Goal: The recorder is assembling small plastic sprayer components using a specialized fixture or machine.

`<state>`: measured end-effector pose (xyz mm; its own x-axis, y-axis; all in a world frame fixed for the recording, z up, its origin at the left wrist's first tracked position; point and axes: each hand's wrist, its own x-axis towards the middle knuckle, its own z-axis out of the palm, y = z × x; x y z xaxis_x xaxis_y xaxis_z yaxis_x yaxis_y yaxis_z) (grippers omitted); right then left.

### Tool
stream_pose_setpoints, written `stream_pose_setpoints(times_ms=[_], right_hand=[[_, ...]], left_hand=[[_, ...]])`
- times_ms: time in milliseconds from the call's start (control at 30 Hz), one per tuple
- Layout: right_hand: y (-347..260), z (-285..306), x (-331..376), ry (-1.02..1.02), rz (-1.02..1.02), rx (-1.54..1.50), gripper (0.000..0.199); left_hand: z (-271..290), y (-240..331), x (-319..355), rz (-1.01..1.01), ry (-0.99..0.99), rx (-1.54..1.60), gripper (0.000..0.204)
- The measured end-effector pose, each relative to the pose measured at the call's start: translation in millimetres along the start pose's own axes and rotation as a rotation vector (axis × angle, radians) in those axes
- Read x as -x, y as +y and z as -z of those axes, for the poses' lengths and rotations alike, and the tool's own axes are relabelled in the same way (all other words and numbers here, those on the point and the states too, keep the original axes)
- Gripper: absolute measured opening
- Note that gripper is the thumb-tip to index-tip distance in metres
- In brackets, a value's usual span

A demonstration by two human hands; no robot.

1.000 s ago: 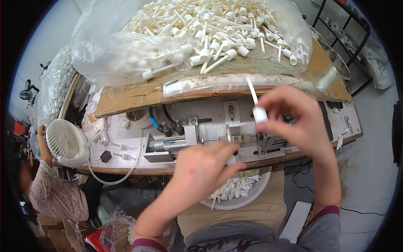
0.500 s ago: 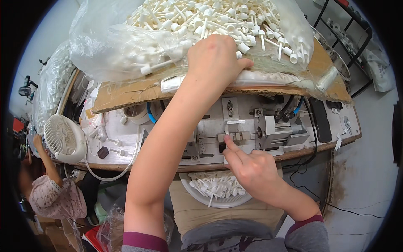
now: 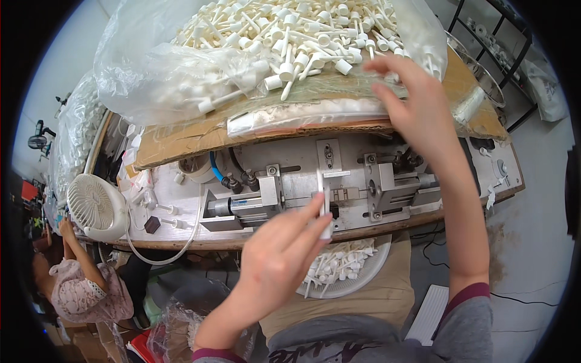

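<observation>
My left hand (image 3: 275, 257) pinches a white cap with a long stem (image 3: 324, 209) between its fingertips. It holds the piece upright in the view at the small metal fixture (image 3: 346, 195) in the middle of the bench. Beyond the bench, a heap of white stemmed caps (image 3: 290, 27) lies on clear plastic over a cardboard sheet (image 3: 175, 142). At the right front edge of this heap my right hand (image 3: 417, 100) hovers, with its thumb and fingers apart and nothing seen in them.
Metal cylinder clamps (image 3: 251, 206) flank the fixture. Under the bench edge, a white basket (image 3: 381, 257) of stemmed caps rests at my lap. A white fan (image 3: 94, 202) stands at left, with a co-worker (image 3: 85, 290) beyond. Black shelving (image 3: 490, 48) is at far right.
My left hand has come back from the heap to the fixture, where it holds a stemmed cap. My right hand has moved from the fixture up to the heap's right side.
</observation>
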<state>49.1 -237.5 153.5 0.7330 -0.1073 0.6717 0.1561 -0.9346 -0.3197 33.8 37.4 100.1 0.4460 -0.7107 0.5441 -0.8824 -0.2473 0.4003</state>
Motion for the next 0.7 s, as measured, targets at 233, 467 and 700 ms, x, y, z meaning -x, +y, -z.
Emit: stream_pose_setpoints(times_ms=[233,467,700], right_hand=[[30.9,-31.2,-46.0,-0.316,-0.051,-0.109,0.024],[-18.9,-12.7,-9.7,-0.044,-0.009,-0.273,0.023],[-61.5,21.7,78.8,0.007,-0.132,-0.317,0.028]], left_hand=[[-29.0,-2.0,13.6,0.025,-0.144,-0.205,0.026],[-31.9,-2.9,9.2,0.054,-0.138,-0.199,0.027],[4.0,-11.6,-28.1,0.108,-0.114,0.096,0.033]])
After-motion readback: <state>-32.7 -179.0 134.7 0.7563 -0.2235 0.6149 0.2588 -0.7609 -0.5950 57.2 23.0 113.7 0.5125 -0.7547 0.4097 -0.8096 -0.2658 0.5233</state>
